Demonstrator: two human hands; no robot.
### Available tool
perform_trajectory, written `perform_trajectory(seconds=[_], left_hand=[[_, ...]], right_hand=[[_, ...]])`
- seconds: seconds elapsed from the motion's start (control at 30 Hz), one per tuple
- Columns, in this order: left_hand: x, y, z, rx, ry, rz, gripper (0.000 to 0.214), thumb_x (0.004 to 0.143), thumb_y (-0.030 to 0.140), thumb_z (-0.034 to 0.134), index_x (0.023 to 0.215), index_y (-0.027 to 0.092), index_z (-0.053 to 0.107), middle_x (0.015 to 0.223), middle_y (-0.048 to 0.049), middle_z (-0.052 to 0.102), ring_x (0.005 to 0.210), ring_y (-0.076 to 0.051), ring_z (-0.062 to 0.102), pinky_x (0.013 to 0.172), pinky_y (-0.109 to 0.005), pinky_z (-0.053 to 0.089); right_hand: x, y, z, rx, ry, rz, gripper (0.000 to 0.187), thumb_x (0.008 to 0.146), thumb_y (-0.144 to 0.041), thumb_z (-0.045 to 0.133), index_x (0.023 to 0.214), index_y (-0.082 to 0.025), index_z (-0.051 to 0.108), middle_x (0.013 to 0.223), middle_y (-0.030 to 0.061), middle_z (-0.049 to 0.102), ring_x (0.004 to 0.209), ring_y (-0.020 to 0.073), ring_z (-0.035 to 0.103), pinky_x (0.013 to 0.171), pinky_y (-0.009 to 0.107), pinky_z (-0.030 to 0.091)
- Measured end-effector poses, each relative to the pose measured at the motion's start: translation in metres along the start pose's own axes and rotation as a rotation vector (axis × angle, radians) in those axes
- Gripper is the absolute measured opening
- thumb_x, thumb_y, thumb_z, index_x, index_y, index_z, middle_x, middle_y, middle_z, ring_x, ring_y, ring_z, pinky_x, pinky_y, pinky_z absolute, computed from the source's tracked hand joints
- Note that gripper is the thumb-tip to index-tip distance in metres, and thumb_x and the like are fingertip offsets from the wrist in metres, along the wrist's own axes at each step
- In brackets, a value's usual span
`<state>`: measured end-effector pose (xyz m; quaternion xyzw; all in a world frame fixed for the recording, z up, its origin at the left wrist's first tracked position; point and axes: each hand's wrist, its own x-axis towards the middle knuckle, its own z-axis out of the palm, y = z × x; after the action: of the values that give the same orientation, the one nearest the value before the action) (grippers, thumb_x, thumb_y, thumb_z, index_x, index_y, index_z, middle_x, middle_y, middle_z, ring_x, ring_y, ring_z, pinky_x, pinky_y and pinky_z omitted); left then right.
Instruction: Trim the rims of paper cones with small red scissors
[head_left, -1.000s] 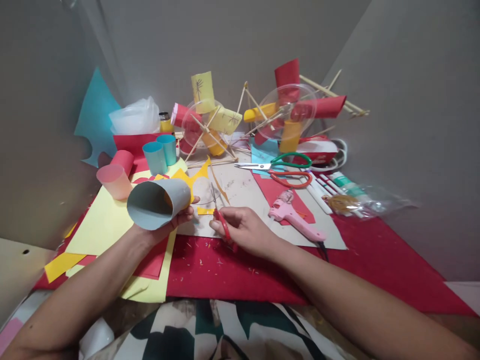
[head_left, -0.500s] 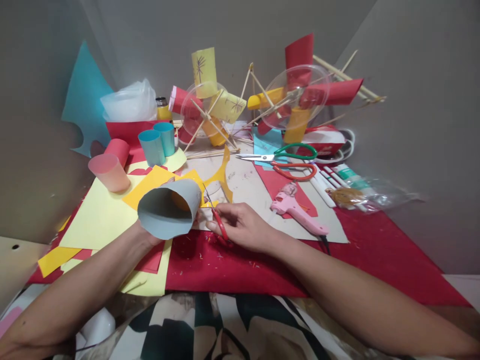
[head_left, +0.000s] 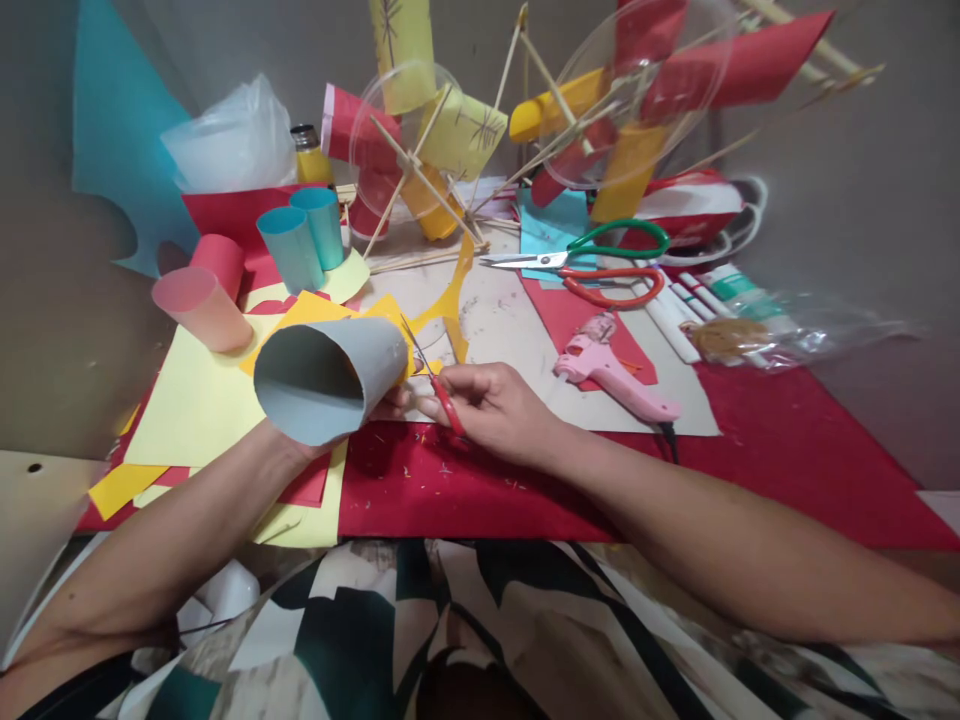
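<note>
A grey paper tube [head_left: 382,370] lies tilted on its side, its wide mouth facing me. My left hand [head_left: 393,402] is closed around it from below; the tube hides most of the palm. Yellow paper shows at the tube's far end. My right hand [head_left: 491,410] grips small scissors [head_left: 448,404] by their red handles. Their blades point up and left, close beside that far end; whether they touch the paper I cannot tell. Behind the tube lies a cut yellow sheet [head_left: 446,300].
Behind stand two wheel-like models of paper tubes, clear discs and sticks [head_left: 409,155]. Large scissors [head_left: 551,261] and a pink glue gun [head_left: 615,378] lie right. Blue paper tubes [head_left: 289,250] and a pink tube [head_left: 199,305] stand left. Markers [head_left: 671,325] are at the right.
The view has tipped downward, so the table's things sit higher. The grey tube has turned a little, its mouth moving left, and more of its side shows. Both hands keep their holds.
</note>
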<state>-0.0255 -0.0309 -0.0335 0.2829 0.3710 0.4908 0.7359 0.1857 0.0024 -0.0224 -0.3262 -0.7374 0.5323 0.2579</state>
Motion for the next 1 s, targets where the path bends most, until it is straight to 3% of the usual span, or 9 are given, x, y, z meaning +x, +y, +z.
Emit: perform_trajectory(seconds=[0.27, 0.47, 0.7, 0.83, 1.0], left_hand=[[-0.003, 0.005, 0.009, 0.040, 0.069, -0.006, 0.032, 0.090, 0.012, 0.039, 0.086, 0.013, 0.070, 0.075, -0.0081, 0.073, 0.055, -0.015, 0.061, 0.051, -0.023, 0.052], [-0.003, 0.001, -0.003, 0.104, 0.046, -0.004, 0.033, 0.095, 0.029, 0.044, 0.082, 0.013, 0.070, 0.063, -0.0088, 0.067, 0.052, -0.019, 0.062, 0.052, -0.029, 0.052], [0.002, -0.001, -0.017, 0.108, 0.035, 0.027, 0.038, 0.095, 0.033, 0.039, 0.075, 0.016, 0.068, 0.057, -0.0076, 0.063, 0.047, -0.017, 0.057, 0.044, -0.027, 0.048], [0.001, 0.004, -0.010, 0.083, -0.001, 0.033, 0.043, 0.097, 0.027, 0.030, 0.077, 0.014, 0.067, 0.060, -0.0082, 0.065, 0.047, -0.017, 0.059, 0.045, -0.028, 0.050], [-0.003, 0.009, 0.002, 0.047, -0.036, 0.005, 0.036, 0.095, 0.023, 0.033, 0.087, 0.012, 0.066, 0.070, -0.0108, 0.069, 0.050, -0.023, 0.063, 0.045, -0.034, 0.051]], right_hand=[[0.000, -0.001, -0.002, 0.061, -0.025, -0.010, 0.050, 0.077, -0.054, 0.067, 0.054, -0.019, 0.039, 0.055, -0.0059, 0.028, 0.053, 0.0073, 0.024, 0.048, 0.024, 0.020], [0.000, -0.002, -0.006, 0.029, -0.070, 0.082, 0.046, 0.074, -0.055, 0.069, 0.059, -0.018, 0.045, 0.055, -0.0063, 0.028, 0.053, 0.0073, 0.025, 0.048, 0.024, 0.019], [0.000, -0.003, -0.007, 0.070, -0.047, 0.040, 0.049, 0.076, -0.054, 0.068, 0.055, -0.018, 0.042, 0.056, -0.0055, 0.029, 0.055, 0.0074, 0.025, 0.049, 0.024, 0.021], [0.000, -0.002, -0.006, 0.059, -0.052, 0.047, 0.049, 0.076, -0.056, 0.067, 0.056, -0.018, 0.043, 0.057, -0.0052, 0.029, 0.056, 0.0075, 0.025, 0.050, 0.024, 0.020], [0.000, -0.006, -0.005, 0.073, -0.068, 0.090, 0.051, 0.073, -0.057, 0.070, 0.056, -0.018, 0.043, 0.055, -0.0064, 0.028, 0.054, 0.0068, 0.026, 0.048, 0.023, 0.019]])
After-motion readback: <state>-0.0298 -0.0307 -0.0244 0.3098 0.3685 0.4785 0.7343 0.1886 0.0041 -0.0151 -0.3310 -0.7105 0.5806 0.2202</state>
